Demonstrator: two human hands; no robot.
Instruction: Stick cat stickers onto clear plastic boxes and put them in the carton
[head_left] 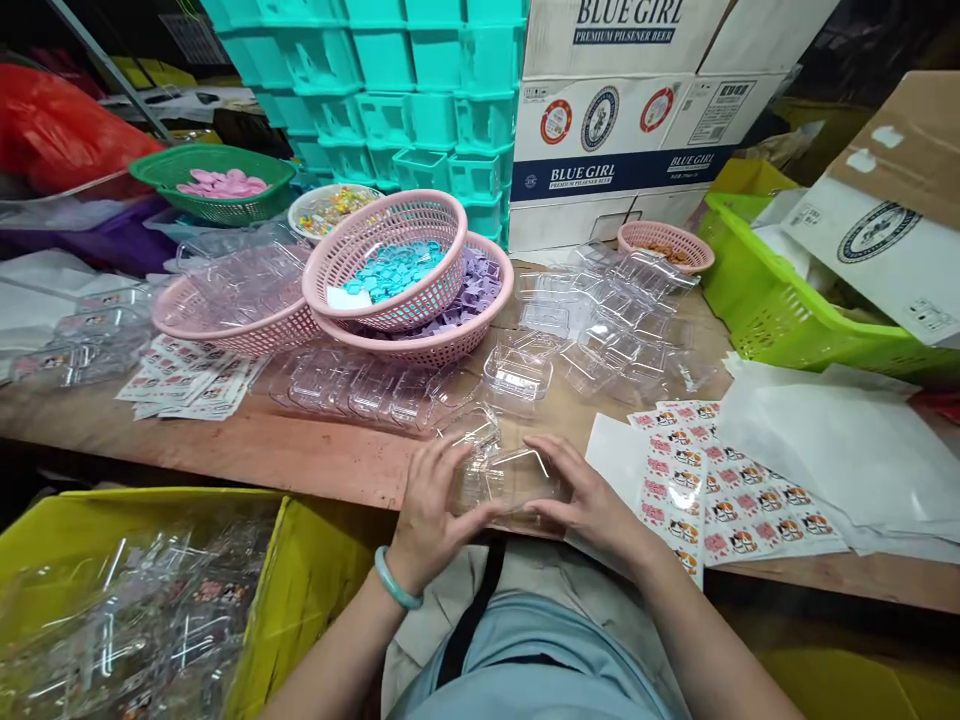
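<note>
At the table's front edge, a clear plastic box (517, 482) sits between my two hands. My left hand (433, 495) grips its left side, fingers curved over the top edge and thumb along the near side. On the right side, my right hand (589, 500) holds it with fingers and thumb spread around the corner. Another clear plastic box (476, 428) lies just beyond my left fingertips. Beside my right hand are sheets of cat stickers (679, 480), partly over white paper. A row of clear boxes (360, 385) stands behind my left hand.
Pink baskets of blue pieces (401, 270) and purple pieces (476, 285) stand stacked behind. More clear boxes (622, 320) pile up at centre right. A yellow bin (281, 560) of filled clear packs stands below left. A green crate (780, 280) and beer cartons (607, 150) stand behind.
</note>
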